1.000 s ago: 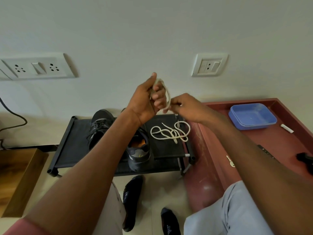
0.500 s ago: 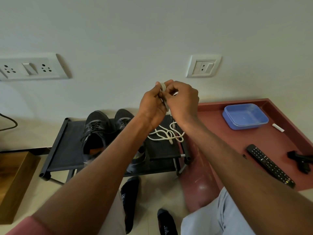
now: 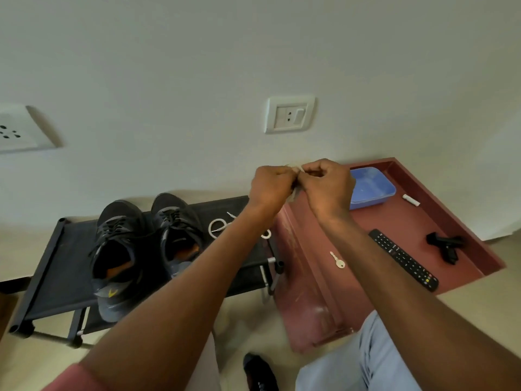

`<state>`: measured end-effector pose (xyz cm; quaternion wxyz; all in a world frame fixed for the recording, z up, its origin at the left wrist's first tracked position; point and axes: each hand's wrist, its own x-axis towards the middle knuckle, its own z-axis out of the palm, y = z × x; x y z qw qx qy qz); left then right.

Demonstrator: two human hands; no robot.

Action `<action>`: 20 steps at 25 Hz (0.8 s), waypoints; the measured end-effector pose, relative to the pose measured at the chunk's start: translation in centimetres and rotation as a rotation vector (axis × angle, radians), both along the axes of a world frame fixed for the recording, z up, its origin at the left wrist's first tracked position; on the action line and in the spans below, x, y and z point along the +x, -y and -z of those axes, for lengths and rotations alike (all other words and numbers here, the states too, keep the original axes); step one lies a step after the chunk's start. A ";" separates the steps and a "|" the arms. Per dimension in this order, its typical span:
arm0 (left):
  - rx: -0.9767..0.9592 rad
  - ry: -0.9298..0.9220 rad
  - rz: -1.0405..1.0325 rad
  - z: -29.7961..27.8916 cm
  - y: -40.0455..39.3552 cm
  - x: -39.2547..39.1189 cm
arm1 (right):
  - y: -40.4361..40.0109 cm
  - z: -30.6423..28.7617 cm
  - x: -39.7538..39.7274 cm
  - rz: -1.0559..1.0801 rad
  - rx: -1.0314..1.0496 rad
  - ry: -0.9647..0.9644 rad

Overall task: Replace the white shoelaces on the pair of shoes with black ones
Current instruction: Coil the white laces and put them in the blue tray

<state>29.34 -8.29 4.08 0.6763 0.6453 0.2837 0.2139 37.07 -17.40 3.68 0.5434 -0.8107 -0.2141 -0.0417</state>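
Observation:
Two dark grey shoes (image 3: 121, 249) with black laces stand side by side on a low black rack (image 3: 56, 266). My left hand (image 3: 272, 187) and my right hand (image 3: 327, 187) meet above the rack's right end. Both grip a bundled white shoelace (image 3: 294, 168), mostly hidden between the fingers. A second white shoelace (image 3: 217, 227) lies looped on the rack to the right of the shoes, partly behind my left forearm.
A red-brown low table (image 3: 394, 221) on the right carries a blue tray (image 3: 372, 187), a remote (image 3: 403, 259), a key (image 3: 337, 260), a black object (image 3: 445, 246) and a small white tube (image 3: 411, 200). Wall sockets (image 3: 289, 114) sit above. My knees and socked feet are below.
Both hands have drifted right, toward the red table, still bunched round the white lace. The camera turned right too, so the shoes now show fully on the left.

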 end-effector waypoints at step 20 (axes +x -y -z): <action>0.496 -0.389 0.146 7.2 4.3 11.6 | 5.7 5.7 19.2 0.096 -0.678 -0.046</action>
